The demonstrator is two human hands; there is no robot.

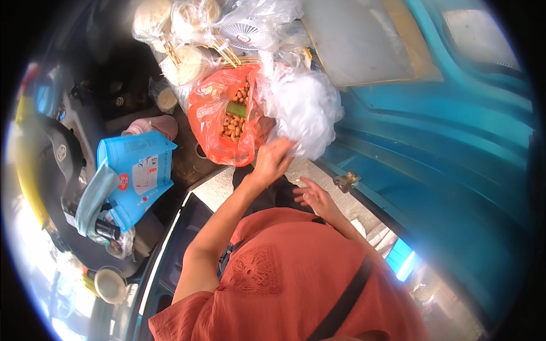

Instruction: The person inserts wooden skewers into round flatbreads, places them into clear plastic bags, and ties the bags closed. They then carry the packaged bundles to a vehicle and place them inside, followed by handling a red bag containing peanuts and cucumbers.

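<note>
My left hand point(273, 160) is at the lower edge of a heap of white plastic bags point(305, 111), its fingers bent against the thin plastic. Whether they pinch it cannot be made out. Just left of that heap, an orange-red plastic bag point(204, 106) gapes and shows brown peanuts point(233, 127), with a green cylindrical piece point(236, 109) lying among them. My right hand point(315, 197) hovers below the white bags, in front of my body. Its fingers are spread and hold nothing.
Clear-bagged pale round items point(183, 64) with thin wooden sticks point(226, 52) lie beyond. A small white fan point(243, 36) sits under plastic. Left are a blue printed bag point(145, 170), a pink item point(153, 126) and dark handlebars point(64, 157). A teal metal panel point(426, 149) with a latch point(346, 181) borders the right.
</note>
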